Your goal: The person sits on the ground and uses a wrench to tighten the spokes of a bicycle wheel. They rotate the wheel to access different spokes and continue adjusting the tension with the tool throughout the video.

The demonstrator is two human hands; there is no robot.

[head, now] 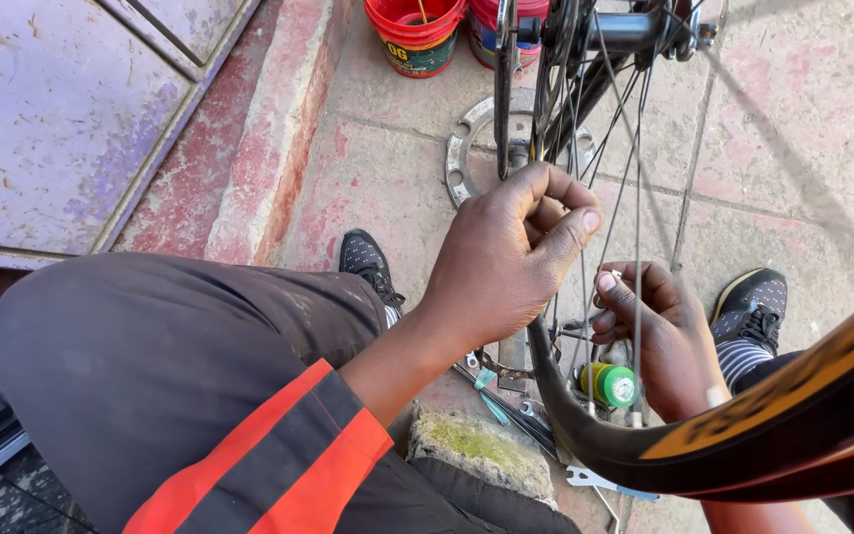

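A bicycle wheel with a black rim (743, 435) and thin metal spokes (637, 178) stands upright in front of me, its hub (635, 28) at the top. My left hand (506, 257) reaches in from the left and pinches a spoke between thumb and fingers. On the far side of the spokes, my right hand (659, 331) holds a small light-coloured part at its fingertips against a spoke. A small green and yellow bottle (610, 384) lies below the right hand.
Two red buckets (415, 30) stand at the top. A round metal ring with holes (467, 148) lies on the paving. Flat wrenches (595, 480) and small tools lie by a mossy stone (476, 445). My black shoes (368, 259) rest on the ground.
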